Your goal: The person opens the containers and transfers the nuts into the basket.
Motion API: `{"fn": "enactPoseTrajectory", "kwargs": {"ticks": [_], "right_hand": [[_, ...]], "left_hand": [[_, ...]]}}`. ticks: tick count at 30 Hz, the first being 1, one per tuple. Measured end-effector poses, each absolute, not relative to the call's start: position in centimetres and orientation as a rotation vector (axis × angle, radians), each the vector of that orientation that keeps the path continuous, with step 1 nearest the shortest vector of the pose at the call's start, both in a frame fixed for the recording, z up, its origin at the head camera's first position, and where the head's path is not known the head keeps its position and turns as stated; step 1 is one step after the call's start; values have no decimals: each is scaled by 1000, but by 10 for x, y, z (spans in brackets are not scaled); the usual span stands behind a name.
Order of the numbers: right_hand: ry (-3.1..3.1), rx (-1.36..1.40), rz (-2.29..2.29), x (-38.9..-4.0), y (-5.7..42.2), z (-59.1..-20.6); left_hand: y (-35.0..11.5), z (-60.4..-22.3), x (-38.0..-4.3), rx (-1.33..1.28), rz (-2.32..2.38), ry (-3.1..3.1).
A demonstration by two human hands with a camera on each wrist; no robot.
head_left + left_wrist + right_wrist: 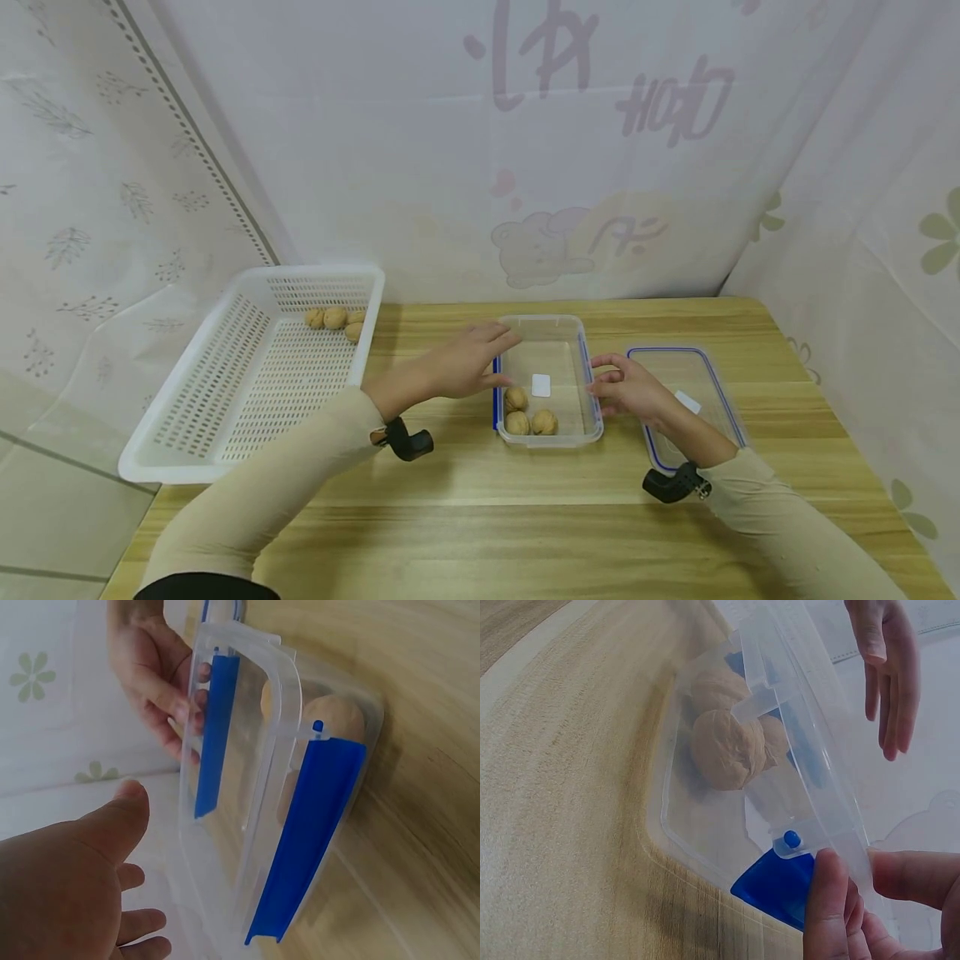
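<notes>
A clear plastic food box [551,354] stands on the table with its top uncovered. Inside, three walnuts [544,422] lie together in the near left corner. My left hand [472,360] hovers at the box's left rim with fingers spread and nothing in them. A blue side clip [307,840] hangs down close to that hand. On the opposite side, my right hand [632,390] pinches the box's rim, thumb on one side and fingers beside the other blue clip [776,881].
A clear lid [671,362] with a blue seal lies right of the box, partly under my right forearm. At the left stands a white perforated basket [195,358] with several walnuts [335,317] in its far right corner. A printed curtain [420,167] closes off the table's back.
</notes>
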State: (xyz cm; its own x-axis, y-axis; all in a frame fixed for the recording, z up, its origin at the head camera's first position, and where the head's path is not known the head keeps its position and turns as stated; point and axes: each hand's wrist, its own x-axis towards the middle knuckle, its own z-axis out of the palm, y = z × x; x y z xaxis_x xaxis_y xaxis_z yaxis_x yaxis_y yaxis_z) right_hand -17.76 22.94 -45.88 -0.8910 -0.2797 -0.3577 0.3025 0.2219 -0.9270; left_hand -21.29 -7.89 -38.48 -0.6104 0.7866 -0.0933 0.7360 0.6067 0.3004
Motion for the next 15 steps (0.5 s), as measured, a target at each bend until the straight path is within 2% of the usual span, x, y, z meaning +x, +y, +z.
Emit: {"fn": "enactPoseTrajectory", "kwargs": {"ticks": [7,15], "right_hand": [[2050,21,-1713,-177,230,-459],[2053,18,-1701,-178,230,-459]], "left_hand": [[-65,-392,-214,1342,347,2584],[-54,-394,-218,1323,362,2460]]}}
